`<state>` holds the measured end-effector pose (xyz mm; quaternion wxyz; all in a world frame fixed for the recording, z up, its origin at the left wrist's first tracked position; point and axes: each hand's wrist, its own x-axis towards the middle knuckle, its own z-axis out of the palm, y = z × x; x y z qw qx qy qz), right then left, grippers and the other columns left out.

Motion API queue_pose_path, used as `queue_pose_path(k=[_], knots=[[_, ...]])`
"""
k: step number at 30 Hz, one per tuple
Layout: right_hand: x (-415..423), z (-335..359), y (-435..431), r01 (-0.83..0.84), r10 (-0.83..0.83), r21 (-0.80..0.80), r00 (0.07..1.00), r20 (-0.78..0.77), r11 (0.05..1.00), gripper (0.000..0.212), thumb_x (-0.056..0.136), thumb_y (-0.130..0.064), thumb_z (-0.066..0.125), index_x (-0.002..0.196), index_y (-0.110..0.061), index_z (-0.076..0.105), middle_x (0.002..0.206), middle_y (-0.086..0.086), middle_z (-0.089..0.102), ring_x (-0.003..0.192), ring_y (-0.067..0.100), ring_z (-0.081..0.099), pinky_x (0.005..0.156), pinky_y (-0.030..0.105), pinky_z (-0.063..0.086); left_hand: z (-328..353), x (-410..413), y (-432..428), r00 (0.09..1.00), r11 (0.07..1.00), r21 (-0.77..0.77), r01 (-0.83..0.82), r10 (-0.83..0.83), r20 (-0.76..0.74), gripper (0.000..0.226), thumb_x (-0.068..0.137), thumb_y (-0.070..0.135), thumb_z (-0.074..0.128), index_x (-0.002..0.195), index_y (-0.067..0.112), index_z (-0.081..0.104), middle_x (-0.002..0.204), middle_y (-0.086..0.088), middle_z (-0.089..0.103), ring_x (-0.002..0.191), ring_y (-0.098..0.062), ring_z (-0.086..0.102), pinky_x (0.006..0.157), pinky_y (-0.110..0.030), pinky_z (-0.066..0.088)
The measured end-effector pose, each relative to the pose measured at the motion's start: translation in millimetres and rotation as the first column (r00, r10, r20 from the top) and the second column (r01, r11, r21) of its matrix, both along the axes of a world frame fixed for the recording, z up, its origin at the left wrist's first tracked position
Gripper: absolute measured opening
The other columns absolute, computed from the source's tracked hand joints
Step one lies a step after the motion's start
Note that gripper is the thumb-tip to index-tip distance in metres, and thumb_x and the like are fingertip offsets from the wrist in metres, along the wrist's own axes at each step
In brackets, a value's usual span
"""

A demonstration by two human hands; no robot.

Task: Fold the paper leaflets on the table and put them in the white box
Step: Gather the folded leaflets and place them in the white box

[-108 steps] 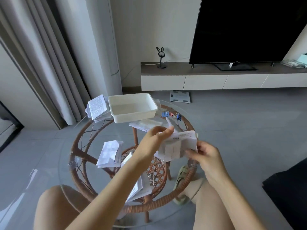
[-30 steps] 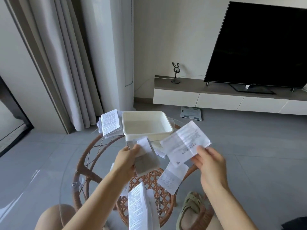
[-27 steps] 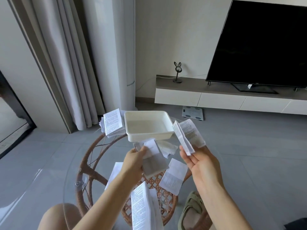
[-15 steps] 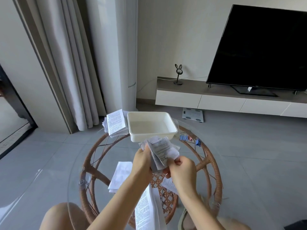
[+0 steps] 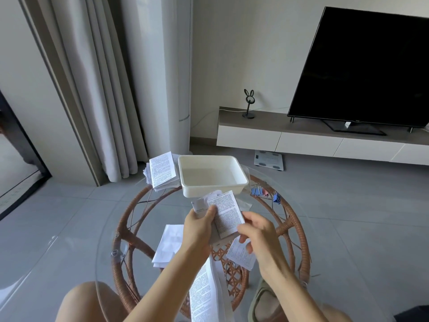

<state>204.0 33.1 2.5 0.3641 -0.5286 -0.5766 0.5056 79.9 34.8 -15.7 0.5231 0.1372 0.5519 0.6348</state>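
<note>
The thumb and fingers of your left hand (image 5: pixel 197 228) clamp the folded leaflet (image 5: pixel 226 212) by its left side, the loosely curled fingers of your right hand (image 5: pixel 257 231) meet its right edge, gripping or not I cannot tell, and it hangs over the glass table (image 5: pixel 139 205), just short of the white box (image 5: pixel 213 190).

Single view, head-worn, wide lens, verticals bowed at the edges. Looks forward and down over the person's knees. Left hand (image 5: pixel 199 228), right hand (image 5: pixel 257 233) and leaflet (image 5: pixel 226 212) close in at centre. Table (image 5: pixel 120 249) beneath; white box (image 5: pixel 209 190) at 12 o'clock; television (image 5: pixel 366 70) far off at 2 o'clock.
</note>
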Motion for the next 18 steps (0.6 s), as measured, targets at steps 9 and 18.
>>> queue_pose_path(k=[9, 18], knots=[[-26, -18, 8, -0.113, -0.085, 0.387, 0.884, 0.459, 0.915, 0.02, 0.091, -0.023, 0.06, 0.076, -0.012, 0.067, 0.065, -0.006, 0.063, 0.056, 0.007, 0.055, 0.047, 0.014, 0.036, -5, -6, -3, 0.997, 0.997, 0.039, 0.071, -0.072, 0.036, 0.017, 0.094, 0.021, 0.058, 0.098, 0.005, 0.063, 0.074, -0.009, 0.066, 0.062, -0.021, 0.066, 0.052, -0.029, 0.052], [-2, -44, 86, -0.283, -0.175, 0.326, 0.452, 0.875, 0.902, 0.05, 0.092, -0.038, 0.056, 0.135, -0.014, 0.046, 0.136, 0.004, 0.051, 0.126, 0.021, 0.044, 0.101, 0.029, 0.037, -11, -54, 1, 0.998, 0.997, -0.053, -0.057, 0.055, -0.039, 0.007, 0.092, 0.017, 0.062, 0.087, 0.011, 0.062, 0.086, -0.009, 0.066, 0.079, -0.025, 0.062, 0.079, -0.042, 0.053]])
